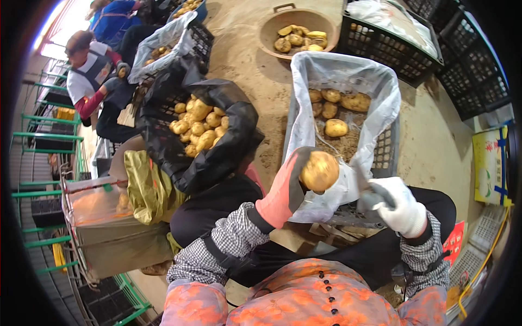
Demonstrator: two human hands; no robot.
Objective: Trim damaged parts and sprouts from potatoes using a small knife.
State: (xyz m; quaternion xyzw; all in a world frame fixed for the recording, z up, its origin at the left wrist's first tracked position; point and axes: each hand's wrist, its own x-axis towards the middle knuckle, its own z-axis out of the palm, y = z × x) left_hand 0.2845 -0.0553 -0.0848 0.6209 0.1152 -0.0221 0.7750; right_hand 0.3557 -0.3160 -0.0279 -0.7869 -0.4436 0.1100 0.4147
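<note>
Clasp the potato point(319, 170) as shown: held firmly in the left hand point(285, 187), gloved in pink and grey, above the near end of the lined crate point(387, 144). For good handling, probably best to hold without squeezing, leaving the upper face exposed, and to rotate slowly for access to every side. Right hand point(401, 211): white-gloved, curled, just beside a blurred grey sliver point(361, 176), possibly a blade. Cannot tell the exact closure there; if sharp, direct away from the left fingers. Inside the crate: loose potatoes point(336, 128) on soil. To the left: black-lined container point(239, 119), heaped with potatoes. Farther out: brown basin point(268, 30), also holding potatoes.
</note>
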